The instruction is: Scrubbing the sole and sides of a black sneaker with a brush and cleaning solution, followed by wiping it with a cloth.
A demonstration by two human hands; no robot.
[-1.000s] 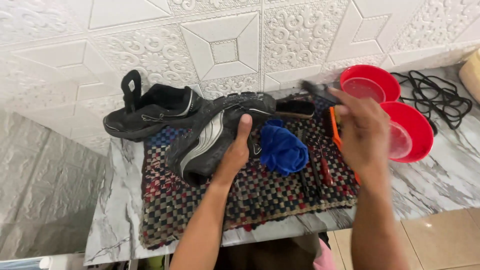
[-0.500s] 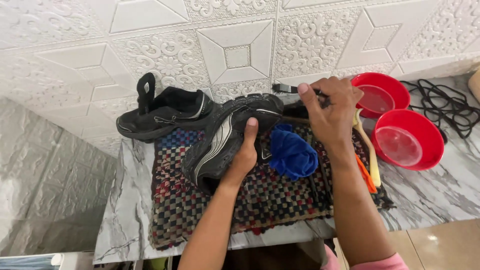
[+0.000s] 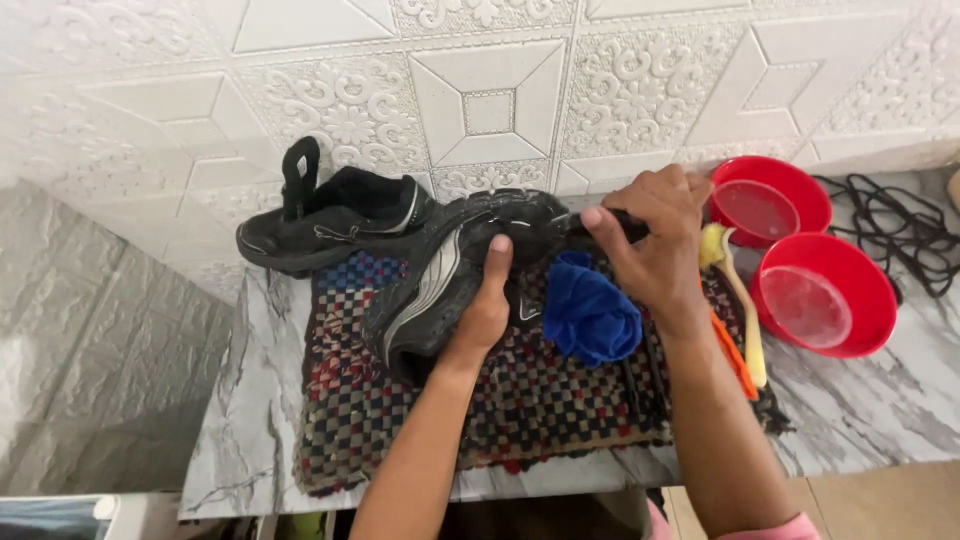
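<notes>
My left hand [image 3: 487,315] steadies the black sneaker [image 3: 455,270] on its side; my right hand [image 3: 655,240] grips a small dark brush [image 3: 575,226] at its toe, bristles to be worked along the sole edge.

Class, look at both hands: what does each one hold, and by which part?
Left hand grips the black shoe by its side, thumb up. Right hand pinches a dark brush by its handle; the bristle end is hidden.

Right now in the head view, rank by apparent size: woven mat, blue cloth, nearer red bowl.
1. Woven mat, clearly largest.
2. Nearer red bowl.
3. Blue cloth, only slightly smaller than the bowl; nearly alike.
</notes>
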